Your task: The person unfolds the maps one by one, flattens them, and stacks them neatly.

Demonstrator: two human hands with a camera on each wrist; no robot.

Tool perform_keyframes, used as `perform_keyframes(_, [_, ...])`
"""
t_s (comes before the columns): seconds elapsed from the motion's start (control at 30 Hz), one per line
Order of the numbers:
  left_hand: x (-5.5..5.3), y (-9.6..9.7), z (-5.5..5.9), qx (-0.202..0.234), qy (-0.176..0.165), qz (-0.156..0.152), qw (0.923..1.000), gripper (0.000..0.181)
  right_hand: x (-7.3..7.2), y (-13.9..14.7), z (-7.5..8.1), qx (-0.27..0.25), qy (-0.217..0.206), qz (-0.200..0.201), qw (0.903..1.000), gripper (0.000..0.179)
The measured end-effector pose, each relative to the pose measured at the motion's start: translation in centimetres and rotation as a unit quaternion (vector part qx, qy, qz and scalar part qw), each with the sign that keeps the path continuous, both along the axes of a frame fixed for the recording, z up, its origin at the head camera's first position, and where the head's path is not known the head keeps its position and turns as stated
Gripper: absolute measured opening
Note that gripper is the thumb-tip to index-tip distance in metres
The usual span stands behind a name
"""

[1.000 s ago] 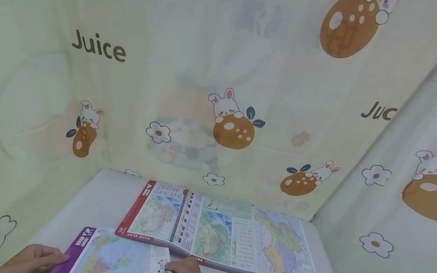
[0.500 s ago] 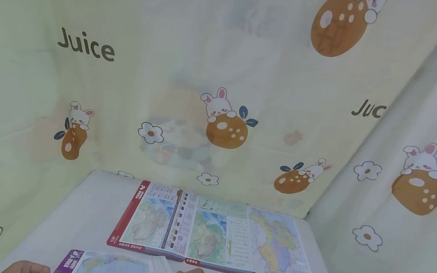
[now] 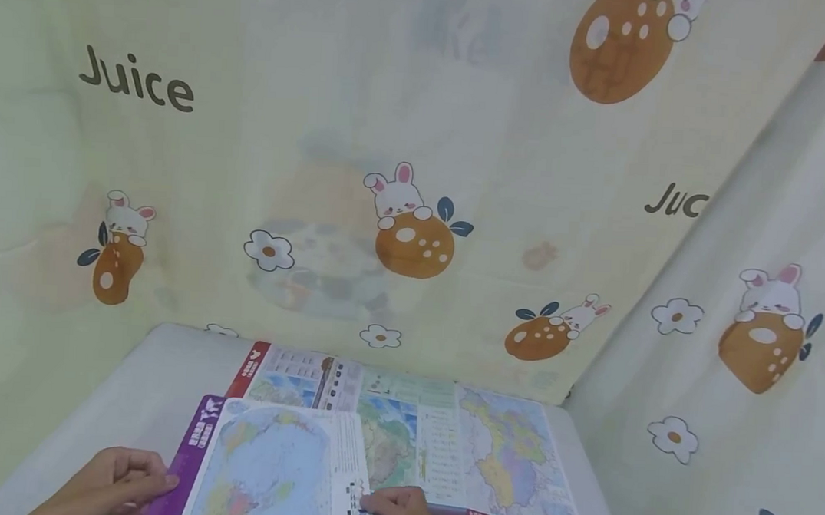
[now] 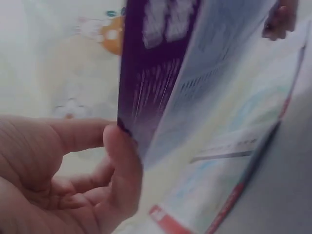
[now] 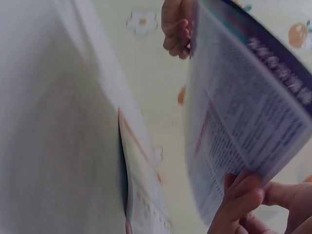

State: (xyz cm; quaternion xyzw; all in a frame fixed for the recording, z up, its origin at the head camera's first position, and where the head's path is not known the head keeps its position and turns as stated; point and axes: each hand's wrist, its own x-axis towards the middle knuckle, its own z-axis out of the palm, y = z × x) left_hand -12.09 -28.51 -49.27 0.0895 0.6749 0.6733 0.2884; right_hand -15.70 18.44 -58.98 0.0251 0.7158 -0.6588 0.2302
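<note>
A folded map (image 3: 272, 466) with a purple left border is held up between both hands, its blue world map facing the head camera. My left hand (image 3: 115, 483) pinches the purple edge between thumb and finger, as the left wrist view of that hand (image 4: 73, 170) also shows. My right hand (image 3: 401, 509) pinches the white right edge, printed with small text and flags. In the right wrist view, the back of the folded map (image 5: 234, 107) carries dense text. Behind it a second map (image 3: 521, 462), red-bordered, lies unfolded on the table, partly covered in the head view.
The white table (image 3: 130, 391) runs back to a cream curtain (image 3: 309, 92) printed with rabbits, orange fruit and flowers. Another curtain panel (image 3: 751, 249) hangs along the right side.
Both hands have lifted the purple-bordered map, after dipping low in the frame, so it now overlaps the left part of the red-bordered map. The head view has shifted slightly right.
</note>
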Motion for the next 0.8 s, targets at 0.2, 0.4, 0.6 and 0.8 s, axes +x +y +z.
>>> perform_keyframes(0.2, [-3.2,4.0,-0.7,-0.11,0.12,0.082,0.9833,0.026,-1.4,2.0,0.3,0.014,0.023,-0.035,0.999,0.033])
perform_keyframes(0.4, [-6.2,7.6,-2.0,-0.144,0.181,0.147,0.9617,0.025,-0.3,0.4,7.3,0.065,0.033,-0.1,0.9923,0.025])
perform_keyframes(0.6, [-9.0,10.2,-4.2,-0.176,0.216,0.194,0.9405,0.018,-1.7,0.9,7.2,0.129,0.054,-0.161,0.977,0.018])
perform_keyframes(0.8, [-11.4,12.5,-6.4,-0.234,0.229,0.259,0.9087,0.012,-3.5,1.1,5.6,0.172,0.081,-0.203,0.9604,0.017])
